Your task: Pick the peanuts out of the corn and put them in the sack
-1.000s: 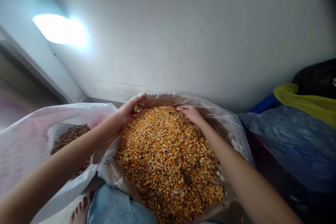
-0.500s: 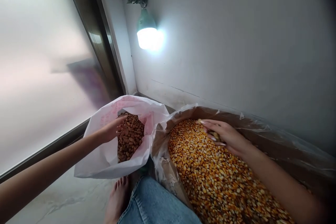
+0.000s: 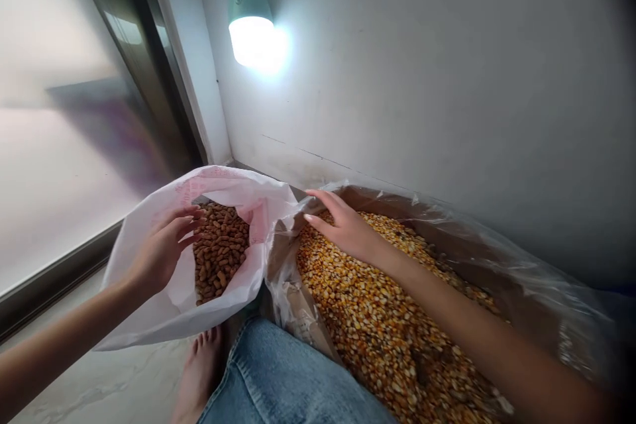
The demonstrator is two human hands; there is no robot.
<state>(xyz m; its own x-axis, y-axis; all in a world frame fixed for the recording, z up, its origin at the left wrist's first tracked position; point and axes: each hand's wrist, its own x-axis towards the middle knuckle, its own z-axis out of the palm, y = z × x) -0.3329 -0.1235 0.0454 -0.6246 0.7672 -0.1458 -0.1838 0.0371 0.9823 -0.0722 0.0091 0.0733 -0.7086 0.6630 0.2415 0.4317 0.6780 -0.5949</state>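
Your left hand [image 3: 163, 250] and right hand [image 3: 346, 228] spread apart; white bag [image 3: 199, 328] holds peanuts [image 3: 222, 248] lying every way; clear bag [image 3: 291, 291] has corn [image 3: 365, 301].

Peanuts [image 3: 222, 248] in sack [image 3: 149, 328] left, corn [image 3: 372, 324] right

One head-worn camera looks forward and steeply down past the wearer's denim-clad leg [image 3: 293, 371], close above the peanut sack [image 3: 159, 331] at left and the corn kernels [image 3: 368, 305] at right, facing the far wall [image 3: 422, 79] and lit bulb [image 3: 251, 20].
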